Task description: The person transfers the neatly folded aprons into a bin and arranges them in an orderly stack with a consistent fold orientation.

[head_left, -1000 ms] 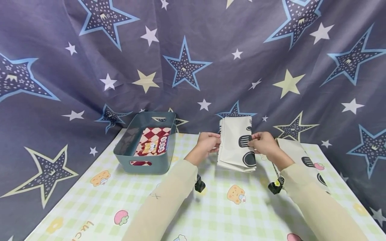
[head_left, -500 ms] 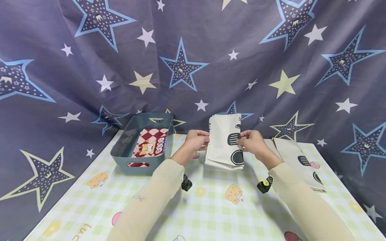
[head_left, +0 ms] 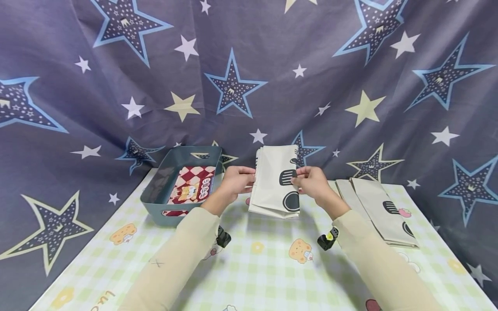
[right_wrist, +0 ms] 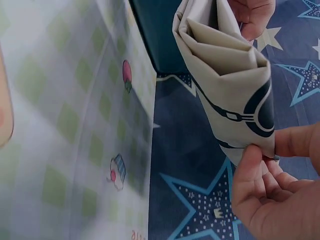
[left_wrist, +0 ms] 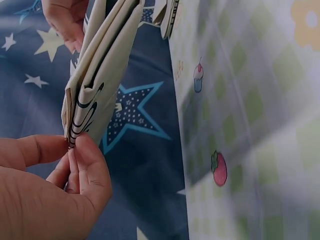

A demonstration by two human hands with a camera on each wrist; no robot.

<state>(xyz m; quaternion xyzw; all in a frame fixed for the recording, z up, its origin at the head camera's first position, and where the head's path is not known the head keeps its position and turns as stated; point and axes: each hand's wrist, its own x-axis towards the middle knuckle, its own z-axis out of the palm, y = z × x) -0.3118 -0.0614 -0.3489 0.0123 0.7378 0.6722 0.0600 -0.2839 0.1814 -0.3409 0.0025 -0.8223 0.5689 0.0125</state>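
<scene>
A folded cream cloth (head_left: 272, 179) with black printed shapes is held up above the table between both hands. At its left edge, my left hand (head_left: 237, 180) pinches it between thumb and fingers. My right hand (head_left: 313, 183) pinches the opposite edge, near a black striped print. Several folded layers of the cloth (right_wrist: 230, 60) show along its lower end in the right wrist view. In the left wrist view, the pinched edge of the cloth (left_wrist: 95, 90) sits between thumb and fingertips.
A blue-grey basket (head_left: 163, 216) with handle slots stands at the back left, holding a red-and-cream checkered package (head_left: 191, 185). More folded cream cloth (head_left: 383, 211) with black prints lies at the table's right. A starry curtain (head_left: 249, 65) hangs behind the green-checked table (head_left: 264, 276).
Both hands have carried the folded cloth leftward, closer to the basket. More of the folded cloth lying at the right is now uncovered. The camera view has shifted slightly.
</scene>
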